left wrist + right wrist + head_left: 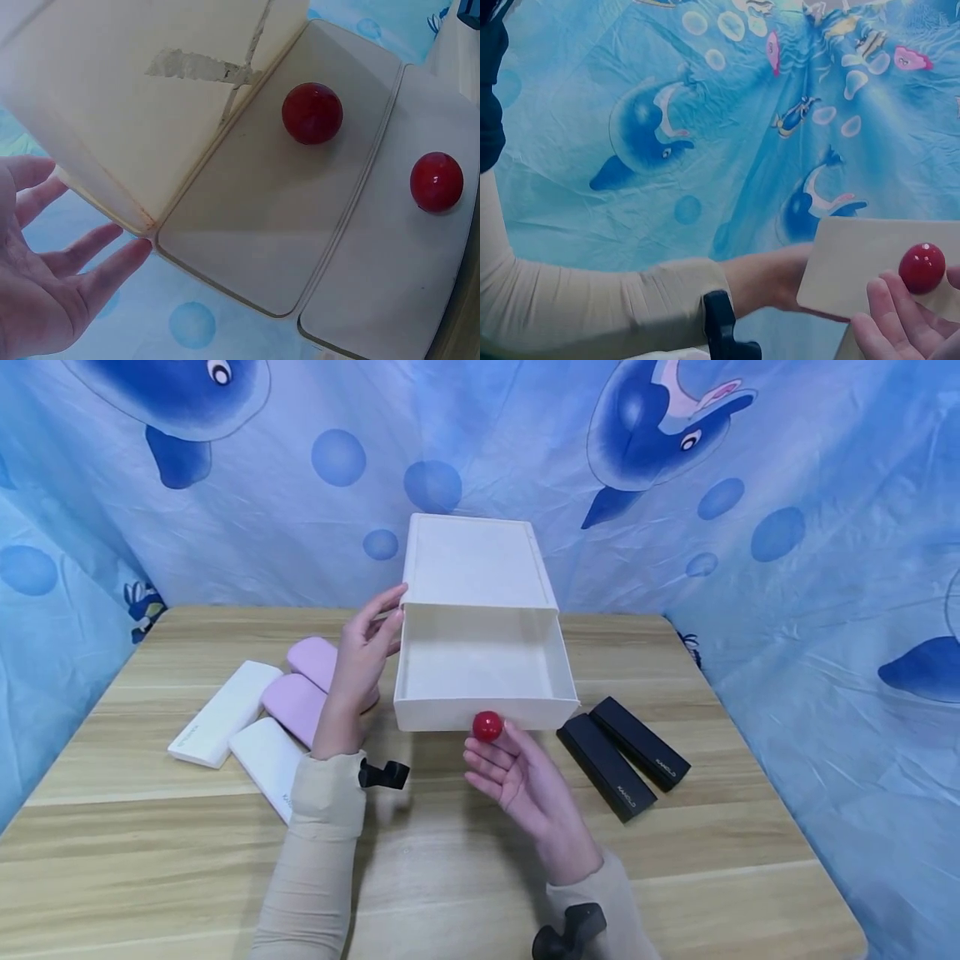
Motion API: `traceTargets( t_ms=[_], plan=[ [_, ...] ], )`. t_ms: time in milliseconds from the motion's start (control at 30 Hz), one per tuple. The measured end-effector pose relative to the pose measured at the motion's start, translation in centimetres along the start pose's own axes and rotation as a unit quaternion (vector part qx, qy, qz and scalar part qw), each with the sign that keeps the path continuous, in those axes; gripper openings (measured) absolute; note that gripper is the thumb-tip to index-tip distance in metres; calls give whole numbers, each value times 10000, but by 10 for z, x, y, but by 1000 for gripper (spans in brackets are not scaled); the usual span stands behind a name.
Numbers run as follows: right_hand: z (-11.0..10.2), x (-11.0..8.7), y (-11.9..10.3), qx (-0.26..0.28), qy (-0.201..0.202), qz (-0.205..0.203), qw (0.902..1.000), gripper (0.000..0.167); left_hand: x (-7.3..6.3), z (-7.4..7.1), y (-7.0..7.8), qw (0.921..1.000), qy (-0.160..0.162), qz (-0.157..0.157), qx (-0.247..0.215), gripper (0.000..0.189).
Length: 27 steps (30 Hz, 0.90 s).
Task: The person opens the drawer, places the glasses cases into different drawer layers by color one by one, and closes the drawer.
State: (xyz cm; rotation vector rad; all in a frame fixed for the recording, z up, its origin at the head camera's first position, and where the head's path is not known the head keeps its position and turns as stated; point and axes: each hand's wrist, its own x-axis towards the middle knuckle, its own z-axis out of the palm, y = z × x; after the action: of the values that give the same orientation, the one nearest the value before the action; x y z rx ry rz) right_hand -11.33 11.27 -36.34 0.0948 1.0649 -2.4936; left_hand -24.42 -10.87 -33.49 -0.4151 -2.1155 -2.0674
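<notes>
A white drawer cabinet (472, 560) stands on the table with its top drawer (487, 652) pulled out; the bare inside shows. At the drawer's front, my right hand (528, 785) has thumb and fingertips on either side of the red knob (487, 726), its other fingers loosely extended. My left hand (363, 656) rests along the cabinet's left side with fingers spread and fairly straight. From the left wrist, the drawer's underside (127, 112) shows patches of torn tape. Below it are two closed drawer fronts (247, 225), each with a round red knob (312, 113).
White cases (225, 714) and lilac cases (296, 706) lie left of the cabinet, partly behind the left forearm. Two black cases (607, 768) lie close together on the right. A blue curtain (480, 427) with whales hangs around the wooden table (712, 852).
</notes>
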Motion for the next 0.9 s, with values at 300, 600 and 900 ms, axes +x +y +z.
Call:
traceTargets(
  t_ms=[300,600,900],
  plan=[
    [-15,0,3,-360,221,-253,9988,30,-1,-1,3,10000,-11,16,52,43],
    [-39,2,1,-651,611,-526,9946,30,-3,0,3,9999,-26,-1,108,44],
    [-58,1,-6,-834,1160,-904,9856,31,-2,-1,3,9998,-8,-30,178,44]
  ],
)
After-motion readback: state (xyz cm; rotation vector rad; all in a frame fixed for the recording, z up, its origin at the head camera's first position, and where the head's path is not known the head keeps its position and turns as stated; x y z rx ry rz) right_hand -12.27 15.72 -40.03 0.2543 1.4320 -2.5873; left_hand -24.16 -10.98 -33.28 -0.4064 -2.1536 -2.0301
